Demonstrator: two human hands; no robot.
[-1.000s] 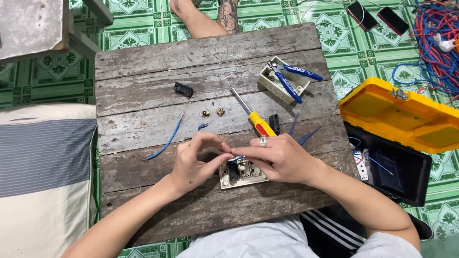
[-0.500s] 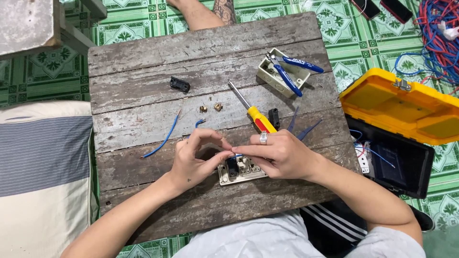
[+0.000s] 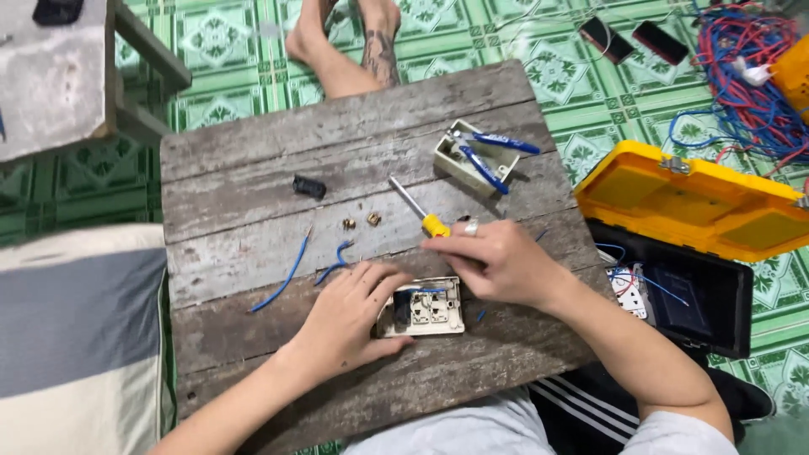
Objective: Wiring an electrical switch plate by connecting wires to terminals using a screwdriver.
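Two hands at a socket plate on a plank table.

The left hand [image 3: 350, 316] lies palm down, its spread fingers pressing the left edge of the socket plate [image 3: 425, 307], which rests flat near the table's [image 3: 236, 168] front edge, long axis running left to right. Just beyond and to the right, the right hand [image 3: 497, 261] curls over the yellow handle of a screwdriver [image 3: 417, 211], apparently pinching it; the shaft points up-left, away from the plate. The right hand is nearer the tool. Farther back, blue pliers [image 3: 489, 156] lie across a small box [image 3: 468, 160].
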